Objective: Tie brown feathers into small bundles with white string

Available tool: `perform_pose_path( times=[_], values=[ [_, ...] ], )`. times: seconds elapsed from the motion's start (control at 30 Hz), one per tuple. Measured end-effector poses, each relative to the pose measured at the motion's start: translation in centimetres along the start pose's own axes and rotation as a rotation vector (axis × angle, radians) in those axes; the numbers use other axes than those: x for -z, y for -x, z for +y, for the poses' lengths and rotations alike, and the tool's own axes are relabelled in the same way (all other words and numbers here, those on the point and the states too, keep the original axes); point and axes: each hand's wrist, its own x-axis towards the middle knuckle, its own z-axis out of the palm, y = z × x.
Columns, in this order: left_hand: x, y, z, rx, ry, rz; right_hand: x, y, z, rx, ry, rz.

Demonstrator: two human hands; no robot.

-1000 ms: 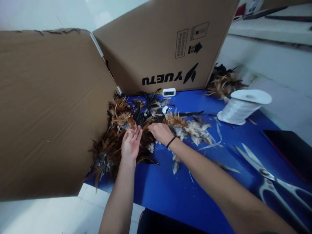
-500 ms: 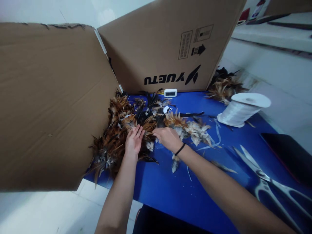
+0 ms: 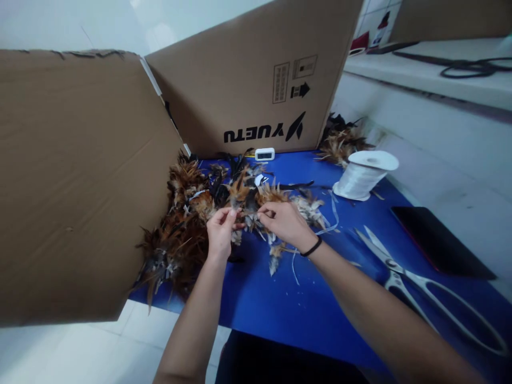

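Note:
My left hand point(image 3: 221, 232) is closed in a pinch, thumb against fingers, on brown feathers point(image 3: 239, 191) that stand up from its fingertips. Just to its right, my right hand point(image 3: 287, 221) has thumb and forefinger pinched together; whatever lies between them is too small to make out. A dark band circles the right wrist. Under and behind both hands lie loose brown, black and pale feathers point(image 3: 269, 194). A thick heap of brown feathers point(image 3: 180, 234) fills the left side of the blue table point(image 3: 276, 306).
Tall cardboard panels point(image 3: 224, 90) stand behind and to the left. On the right are a spool of white ribbon point(image 3: 364, 176), large scissors point(image 3: 394, 265) with blades parted, and a black tablet-like slab point(image 3: 440, 240). A small white display point(image 3: 264, 154) sits near the back.
My left hand has gone from stretched fingers to a pinch, lifting brown feathers upright. My right hand stays pinched close by. The view has swung slightly right.

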Motion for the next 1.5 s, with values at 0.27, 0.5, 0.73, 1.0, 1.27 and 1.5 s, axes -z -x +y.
perform_pose_path(
  times=[0.27, 0.5, 0.73, 1.0, 1.27, 1.5],
  values=[
    [-1.5, 0.7, -1.8, -0.137, -0.294, -0.039, 0.9, 1.3, 0.2, -0.072, -0.103, -0.009],
    [-3.0, 1.3, -2.2, -0.078, -0.238, -0.051, 1.7, 2.0, 0.7, -0.180, -0.147, 0.036],
    [-3.5, 1.4, -2.6, -0.109, -0.297, -0.074, 1.1, 2.0, 1.5, -0.241, -0.247, 0.054],
    [-4.4, 0.5, -2.7, 0.081, -0.077, -0.106, 1.9, 2.8, 2.2, -0.269, -0.594, 0.181],
    [-6.3, 1.1, -2.9, 0.210, 0.107, -0.146, -0.5, 4.1, 3.6, -0.439, -0.903, 0.267],
    [-6.7, 2.3, -3.9, 0.186, 0.039, -0.212, -2.8, 4.1, 4.2, -0.303, -0.717, 0.352]
  ],
)
